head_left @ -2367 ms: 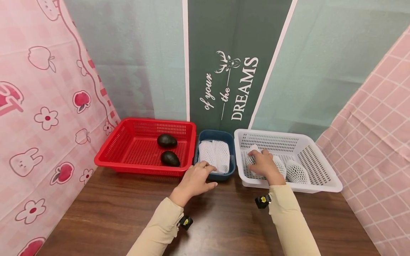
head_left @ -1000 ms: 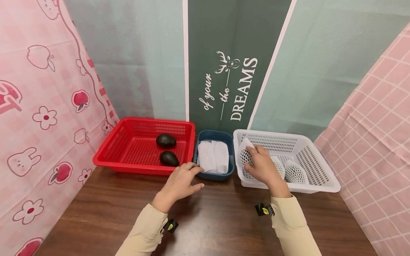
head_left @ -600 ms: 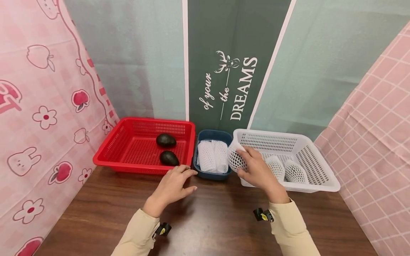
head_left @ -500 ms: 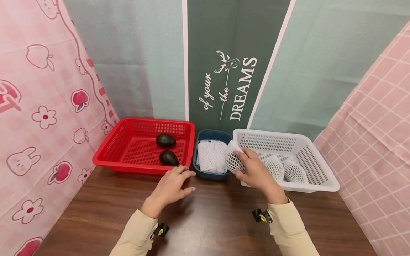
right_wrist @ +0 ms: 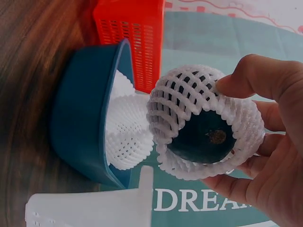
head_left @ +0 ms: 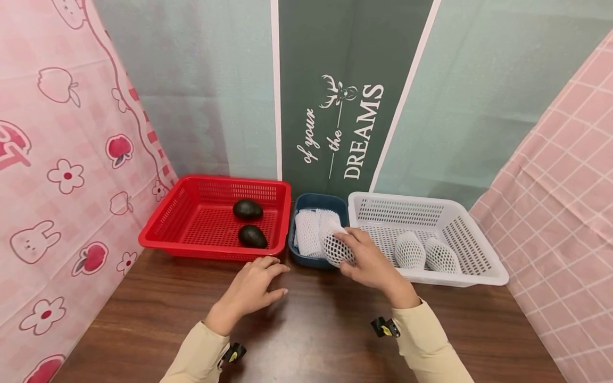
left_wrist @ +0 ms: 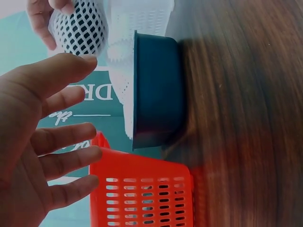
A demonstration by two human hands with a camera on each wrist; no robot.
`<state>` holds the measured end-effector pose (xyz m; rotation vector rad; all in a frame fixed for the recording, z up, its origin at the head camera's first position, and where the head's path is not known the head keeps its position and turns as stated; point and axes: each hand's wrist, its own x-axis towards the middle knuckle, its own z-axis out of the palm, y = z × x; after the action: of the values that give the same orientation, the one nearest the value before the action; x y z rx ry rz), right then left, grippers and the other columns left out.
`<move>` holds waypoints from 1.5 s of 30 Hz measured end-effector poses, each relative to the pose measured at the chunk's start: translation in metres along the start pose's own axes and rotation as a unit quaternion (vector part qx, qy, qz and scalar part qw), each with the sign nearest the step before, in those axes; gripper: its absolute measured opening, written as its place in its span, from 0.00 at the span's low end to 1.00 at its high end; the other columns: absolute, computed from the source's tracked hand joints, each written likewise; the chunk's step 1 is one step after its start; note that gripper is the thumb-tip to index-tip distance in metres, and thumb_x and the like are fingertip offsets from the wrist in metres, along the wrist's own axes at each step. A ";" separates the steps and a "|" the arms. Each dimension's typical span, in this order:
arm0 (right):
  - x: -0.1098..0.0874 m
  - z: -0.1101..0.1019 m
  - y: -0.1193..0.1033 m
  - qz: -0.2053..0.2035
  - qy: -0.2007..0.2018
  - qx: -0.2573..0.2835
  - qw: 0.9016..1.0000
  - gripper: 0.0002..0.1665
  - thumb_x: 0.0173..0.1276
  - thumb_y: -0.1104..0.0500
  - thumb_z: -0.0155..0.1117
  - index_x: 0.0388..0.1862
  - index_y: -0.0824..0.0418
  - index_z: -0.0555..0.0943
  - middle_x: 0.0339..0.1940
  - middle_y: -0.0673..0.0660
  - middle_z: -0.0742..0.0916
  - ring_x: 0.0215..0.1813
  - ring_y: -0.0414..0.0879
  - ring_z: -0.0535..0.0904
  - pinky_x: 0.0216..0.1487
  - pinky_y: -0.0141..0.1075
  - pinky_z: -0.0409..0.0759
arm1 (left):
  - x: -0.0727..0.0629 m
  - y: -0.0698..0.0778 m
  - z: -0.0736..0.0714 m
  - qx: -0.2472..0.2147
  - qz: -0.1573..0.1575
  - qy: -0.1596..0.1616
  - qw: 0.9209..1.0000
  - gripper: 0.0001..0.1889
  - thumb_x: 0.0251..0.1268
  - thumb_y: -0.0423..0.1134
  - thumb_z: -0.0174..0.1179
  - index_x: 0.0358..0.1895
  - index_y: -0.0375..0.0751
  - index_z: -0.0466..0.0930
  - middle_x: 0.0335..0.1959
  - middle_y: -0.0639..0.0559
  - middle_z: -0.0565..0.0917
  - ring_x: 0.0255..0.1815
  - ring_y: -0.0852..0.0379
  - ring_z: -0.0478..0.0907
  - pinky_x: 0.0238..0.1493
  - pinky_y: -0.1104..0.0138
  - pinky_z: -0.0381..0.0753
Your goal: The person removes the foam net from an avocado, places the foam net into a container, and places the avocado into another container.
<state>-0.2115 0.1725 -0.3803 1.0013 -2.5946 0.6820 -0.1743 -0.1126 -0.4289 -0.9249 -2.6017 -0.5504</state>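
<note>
The right hand (head_left: 371, 260) grips a netted avocado (right_wrist: 201, 124) above the blue tub (head_left: 313, 203), apparently for unwrapping, which likely needs the left hand (head_left: 251, 287), now slack-fingered and empty.

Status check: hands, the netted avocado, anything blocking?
Right hand grips netted avocado over blue tub. Left hand open, empty, above table. Nothing blocking.

1. The left hand (head_left: 253, 287) hovers low with fingers straight and spread, holding nothing.
2. The right hand (head_left: 366, 260) is raised, fingers and thumb curled in a grip.
3. Both forearms wear beige sleeves (head_left: 426, 346).
</note>
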 end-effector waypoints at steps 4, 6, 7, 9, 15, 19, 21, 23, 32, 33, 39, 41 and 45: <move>0.001 0.006 0.000 -0.003 -0.005 0.021 1.000 0.34 0.46 0.65 0.65 0.57 0.66 0.73 0.55 0.65 0.74 0.57 0.58 0.68 0.55 0.50 0.68 | -0.002 -0.002 0.002 0.005 -0.004 0.004 1.000 0.21 0.46 0.47 0.71 0.45 0.45 0.82 0.44 0.47 0.79 0.45 0.48 0.75 0.43 0.53 0.74; 0.001 0.009 0.001 -0.005 -0.009 0.035 0.999 0.33 0.45 0.67 0.65 0.56 0.66 0.72 0.55 0.64 0.75 0.57 0.57 0.68 0.55 0.50 0.69 | -0.003 -0.005 0.003 0.008 -0.006 0.007 1.000 0.21 0.45 0.47 0.71 0.44 0.44 0.82 0.43 0.46 0.79 0.43 0.48 0.75 0.42 0.53 0.74; 0.001 0.011 0.001 -0.007 -0.012 0.042 0.999 0.33 0.45 0.67 0.65 0.55 0.66 0.72 0.55 0.64 0.75 0.57 0.57 0.68 0.55 0.50 0.68 | -0.004 -0.006 0.004 0.010 -0.008 0.008 1.000 0.21 0.45 0.47 0.71 0.44 0.44 0.82 0.42 0.47 0.79 0.43 0.48 0.76 0.40 0.54 0.74; 0.001 0.014 0.001 -0.013 -0.016 0.054 0.998 0.33 0.44 0.69 0.65 0.55 0.66 0.72 0.54 0.63 0.75 0.57 0.56 0.68 0.56 0.50 0.68 | -0.005 -0.008 0.005 0.013 -0.013 0.006 1.000 0.20 0.45 0.47 0.71 0.44 0.44 0.82 0.41 0.47 0.78 0.41 0.48 0.76 0.39 0.54 0.74; 0.000 0.023 -0.001 -0.040 -0.017 0.064 0.997 0.32 0.41 0.70 0.66 0.51 0.66 0.74 0.52 0.60 0.75 0.56 0.53 0.70 0.56 0.46 0.69 | -0.010 -0.014 0.007 0.012 -0.027 -0.005 1.000 0.20 0.45 0.46 0.71 0.43 0.43 0.82 0.39 0.48 0.78 0.40 0.48 0.76 0.37 0.55 0.74; 0.000 0.029 -0.002 -0.047 -0.017 0.063 0.997 0.31 0.40 0.70 0.66 0.49 0.65 0.74 0.51 0.58 0.76 0.55 0.51 0.71 0.54 0.44 0.70 | -0.013 -0.018 0.009 0.020 -0.035 -0.006 0.999 0.20 0.44 0.45 0.71 0.43 0.42 0.82 0.38 0.49 0.78 0.40 0.49 0.76 0.36 0.55 0.74; 0.000 0.031 -0.003 -0.045 -0.021 0.062 0.997 0.30 0.40 0.70 0.66 0.49 0.64 0.74 0.51 0.58 0.75 0.55 0.51 0.71 0.55 0.43 0.70 | -0.014 -0.020 0.010 0.021 -0.039 -0.007 0.999 0.20 0.44 0.44 0.71 0.42 0.41 0.82 0.38 0.48 0.78 0.40 0.48 0.76 0.36 0.55 0.74; 0.000 0.033 -0.004 -0.043 -0.026 0.062 0.997 0.30 0.41 0.70 0.66 0.49 0.64 0.75 0.52 0.58 0.75 0.55 0.51 0.71 0.55 0.43 0.70 | -0.016 -0.021 0.010 0.022 -0.044 -0.008 0.999 0.20 0.44 0.44 0.71 0.42 0.42 0.82 0.39 0.49 0.78 0.40 0.48 0.76 0.36 0.55 0.74; -0.001 0.041 -0.006 -0.053 -0.030 0.068 0.996 0.28 0.42 0.71 0.66 0.48 0.63 0.75 0.51 0.57 0.75 0.54 0.49 0.71 0.53 0.41 0.71 | -0.023 -0.029 0.010 0.020 -0.047 -0.002 0.999 0.20 0.44 0.45 0.71 0.42 0.43 0.82 0.39 0.50 0.78 0.40 0.48 0.76 0.35 0.54 0.74; -0.001 0.042 -0.006 -0.055 -0.031 0.069 0.996 0.28 0.42 0.71 0.66 0.47 0.63 0.75 0.51 0.56 0.75 0.54 0.48 0.70 0.53 0.41 0.71 | -0.024 -0.030 0.010 0.022 -0.048 -0.002 0.999 0.20 0.44 0.44 0.71 0.42 0.43 0.82 0.39 0.50 0.78 0.40 0.48 0.76 0.35 0.55 0.74; -0.003 0.050 -0.006 -0.063 -0.039 0.071 0.995 0.28 0.42 0.71 0.65 0.48 0.62 0.74 0.51 0.56 0.74 0.54 0.47 0.70 0.52 0.39 0.72 | -0.031 -0.036 0.009 0.022 -0.057 -0.008 0.998 0.20 0.44 0.43 0.72 0.42 0.42 0.82 0.38 0.50 0.78 0.39 0.48 0.77 0.35 0.54 0.74; -0.004 0.053 -0.005 -0.067 -0.041 0.071 0.994 0.29 0.42 0.71 0.64 0.48 0.61 0.74 0.51 0.55 0.74 0.53 0.47 0.70 0.51 0.38 0.72 | -0.032 -0.037 0.009 0.021 -0.061 -0.011 0.998 0.20 0.44 0.43 0.72 0.42 0.42 0.82 0.38 0.49 0.78 0.39 0.47 0.77 0.35 0.53 0.74; -0.006 0.058 -0.004 -0.067 -0.046 0.068 0.994 0.29 0.42 0.71 0.65 0.47 0.61 0.74 0.51 0.55 0.73 0.53 0.47 0.69 0.50 0.38 0.72 | -0.035 -0.039 0.008 0.017 -0.074 -0.013 0.997 0.20 0.45 0.44 0.71 0.43 0.42 0.82 0.39 0.49 0.78 0.40 0.47 0.77 0.37 0.52 0.74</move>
<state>-0.2096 0.1432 -0.4313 1.2640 -2.5570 0.8042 -0.1757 -0.1555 -0.4605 -0.7376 -2.7096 -0.5333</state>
